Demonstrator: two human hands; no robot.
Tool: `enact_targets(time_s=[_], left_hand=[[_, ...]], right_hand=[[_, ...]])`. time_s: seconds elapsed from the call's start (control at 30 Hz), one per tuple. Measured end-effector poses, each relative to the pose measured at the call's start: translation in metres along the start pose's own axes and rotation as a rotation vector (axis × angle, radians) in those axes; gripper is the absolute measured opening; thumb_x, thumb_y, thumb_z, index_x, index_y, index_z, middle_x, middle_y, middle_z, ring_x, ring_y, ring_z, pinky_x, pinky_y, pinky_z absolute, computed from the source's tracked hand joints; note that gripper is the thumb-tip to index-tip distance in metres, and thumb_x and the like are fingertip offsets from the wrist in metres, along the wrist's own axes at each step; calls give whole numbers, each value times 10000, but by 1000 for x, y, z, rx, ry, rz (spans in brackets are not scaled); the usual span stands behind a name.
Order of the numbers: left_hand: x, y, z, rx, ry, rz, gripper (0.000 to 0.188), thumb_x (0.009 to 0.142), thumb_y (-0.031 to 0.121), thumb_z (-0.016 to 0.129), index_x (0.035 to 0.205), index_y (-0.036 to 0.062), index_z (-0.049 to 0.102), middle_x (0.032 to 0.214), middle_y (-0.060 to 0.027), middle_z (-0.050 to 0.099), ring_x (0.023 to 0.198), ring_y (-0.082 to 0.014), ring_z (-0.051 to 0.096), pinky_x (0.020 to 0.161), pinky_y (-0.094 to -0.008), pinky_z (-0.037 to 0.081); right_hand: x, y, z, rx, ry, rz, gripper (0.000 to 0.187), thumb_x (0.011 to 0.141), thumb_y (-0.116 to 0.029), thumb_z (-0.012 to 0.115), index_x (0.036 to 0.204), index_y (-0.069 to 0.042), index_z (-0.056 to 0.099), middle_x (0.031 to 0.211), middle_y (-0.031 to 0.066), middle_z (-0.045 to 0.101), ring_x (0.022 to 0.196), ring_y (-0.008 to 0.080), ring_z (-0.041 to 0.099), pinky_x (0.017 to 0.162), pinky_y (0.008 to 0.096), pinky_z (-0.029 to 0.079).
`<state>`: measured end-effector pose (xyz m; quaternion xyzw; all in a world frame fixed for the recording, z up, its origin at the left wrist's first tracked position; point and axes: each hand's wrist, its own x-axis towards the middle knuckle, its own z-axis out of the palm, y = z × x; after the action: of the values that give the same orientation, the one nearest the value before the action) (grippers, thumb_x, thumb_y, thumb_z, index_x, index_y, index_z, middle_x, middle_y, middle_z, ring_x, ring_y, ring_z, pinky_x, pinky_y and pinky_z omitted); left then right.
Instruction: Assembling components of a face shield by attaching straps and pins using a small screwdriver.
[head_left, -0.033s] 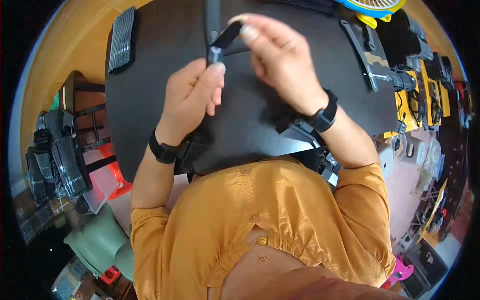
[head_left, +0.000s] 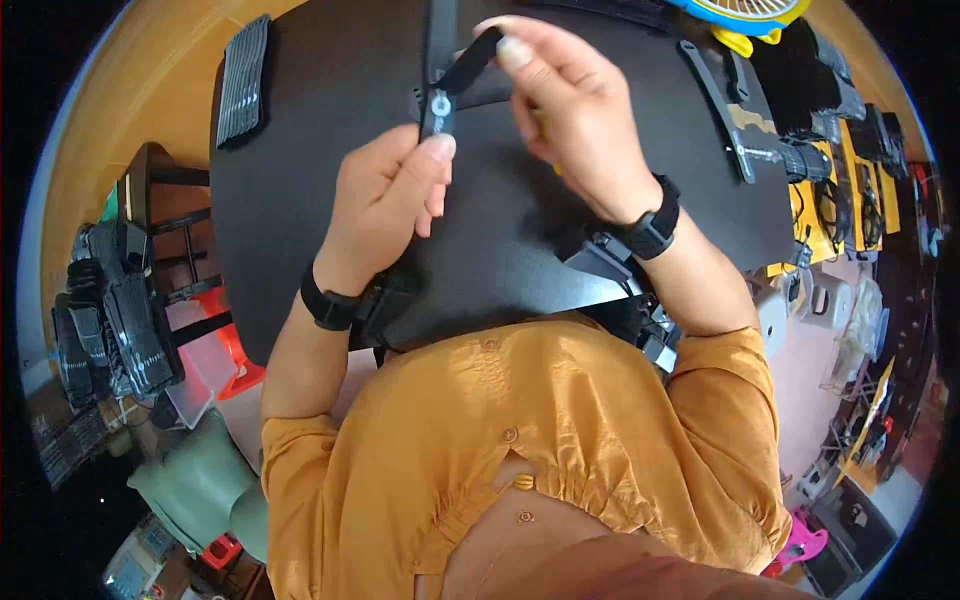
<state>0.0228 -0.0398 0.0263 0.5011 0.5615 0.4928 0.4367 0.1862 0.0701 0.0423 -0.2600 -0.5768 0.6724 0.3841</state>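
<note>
My left hand point(head_left: 385, 195) is closed around the lower end of a long dark strap point(head_left: 443, 35), thumb on top, over the far part of the table. A shiny translucent piece with a pale round spot point(head_left: 441, 105) shows just above that thumb. From there a short black strip point(head_left: 470, 62) slants up to the right, its end pinched between the thumb and forefinger of my right hand point(head_left: 580, 110). The strap runs on toward the upper edge of the view. Black bands circle both my wrists.
On the dark table point(head_left: 330, 70), a stack of grey-black straps point(head_left: 243, 80) lies far left. Another long strap point(head_left: 717, 110) rests at right, near black bundles point(head_left: 800, 80). A yellow-and-blue fan point(head_left: 745, 15) stands at the far right. More bundles point(head_left: 125, 320) hang at left beside a dark chair point(head_left: 165, 220).
Both hands have shifted slightly to the right with the strap. My right hand has drawn the black strip's end a little up and right, and the pale round spot shows more plainly.
</note>
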Motion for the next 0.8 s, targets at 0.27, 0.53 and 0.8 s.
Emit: enact_targets(time_s=[0.27, 0.53, 0.8], left_hand=[[1, -2, 8, 57, 65, 48, 304, 981, 229, 534, 755, 31, 580, 586, 1, 542, 493, -56, 489, 458, -213, 371], [-19, 31, -25, 323, -90, 58, 347, 974, 245, 525, 703, 29, 524, 588, -18, 466, 534, -104, 453, 503, -277, 365], [-76, -9, -106, 205, 178, -326, 352, 965, 247, 532, 696, 21, 523, 574, -21, 443, 514, -121, 441, 500, -298, 341]], right_hand=[[-2, 24, 9, -321, -90, -327, 240, 885, -149, 678, 1106, -58, 681, 838, 19, 641, 742, 99, 570, 679, 246, 469], [17, -25, -46, -9, 288, -26, 209, 947, -209, 574, 775, -90, 582, 625, -35, 475, 490, 54, 385, 464, 212, 299], [31, -71, -226, 245, 541, -238, 177, 1001, -221, 514, 897, -77, 517, 658, -37, 424, 512, 72, 321, 481, 228, 279]])
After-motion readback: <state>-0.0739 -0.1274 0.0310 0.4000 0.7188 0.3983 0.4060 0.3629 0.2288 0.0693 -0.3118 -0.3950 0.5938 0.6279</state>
